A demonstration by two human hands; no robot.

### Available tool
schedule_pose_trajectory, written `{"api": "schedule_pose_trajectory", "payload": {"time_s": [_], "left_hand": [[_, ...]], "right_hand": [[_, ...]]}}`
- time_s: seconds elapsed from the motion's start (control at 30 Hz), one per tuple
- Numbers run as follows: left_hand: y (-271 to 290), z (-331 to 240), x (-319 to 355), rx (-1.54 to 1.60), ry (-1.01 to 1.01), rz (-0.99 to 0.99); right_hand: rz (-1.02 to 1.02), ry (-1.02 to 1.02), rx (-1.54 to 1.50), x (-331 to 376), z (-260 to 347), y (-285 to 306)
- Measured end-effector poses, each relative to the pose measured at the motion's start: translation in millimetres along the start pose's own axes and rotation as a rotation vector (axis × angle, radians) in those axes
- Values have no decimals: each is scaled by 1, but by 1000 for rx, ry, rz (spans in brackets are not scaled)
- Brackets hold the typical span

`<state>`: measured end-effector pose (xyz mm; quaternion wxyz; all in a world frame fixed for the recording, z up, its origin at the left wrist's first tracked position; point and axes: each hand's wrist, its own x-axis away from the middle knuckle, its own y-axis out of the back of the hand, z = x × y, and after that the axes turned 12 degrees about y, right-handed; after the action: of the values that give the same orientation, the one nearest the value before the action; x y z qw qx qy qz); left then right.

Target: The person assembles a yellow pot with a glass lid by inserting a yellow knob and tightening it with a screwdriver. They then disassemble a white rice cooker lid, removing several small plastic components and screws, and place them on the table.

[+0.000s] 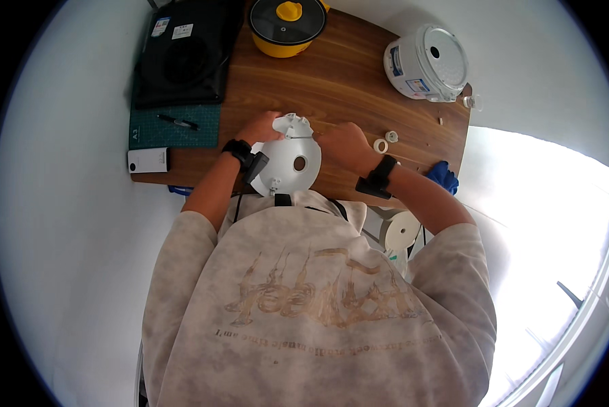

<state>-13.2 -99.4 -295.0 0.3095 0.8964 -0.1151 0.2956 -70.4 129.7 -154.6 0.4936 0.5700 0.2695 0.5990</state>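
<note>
A round white plastic lid [285,163] with a hole in it lies at the table's near edge, close against my body. At its far end is a white hinged piece [293,126] with small tabs. My left hand [262,127] is closed on the lid's far left edge by that piece. Curled at the lid's far right edge is my right hand [345,144], its fingers closed; whatever they hold is hidden. A white ring [380,146] and a small white round part [391,136] lie to the right of my right hand.
Far back stand a yellow pot [284,49] and a white rice cooker [413,68]. A black appliance [186,61], a green cutting mat [182,136], a pen [177,122] and a white box [148,161] are at left. A blue cloth [443,178] sits at the right edge.
</note>
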Motion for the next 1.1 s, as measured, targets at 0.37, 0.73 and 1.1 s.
{"api": "schedule_pose_trajectory", "payload": {"time_s": [0.37, 0.73, 1.1], "left_hand": [[7, 5, 3, 69, 27, -87], [66, -73, 81, 321, -54, -48], [108, -135, 164, 436, -132, -65]], "right_hand": [[-291, -136, -117, 25, -6, -14], [-818, -465, -1208, 81, 3, -38], [-951, -536, -1061, 99, 63, 61]]}}
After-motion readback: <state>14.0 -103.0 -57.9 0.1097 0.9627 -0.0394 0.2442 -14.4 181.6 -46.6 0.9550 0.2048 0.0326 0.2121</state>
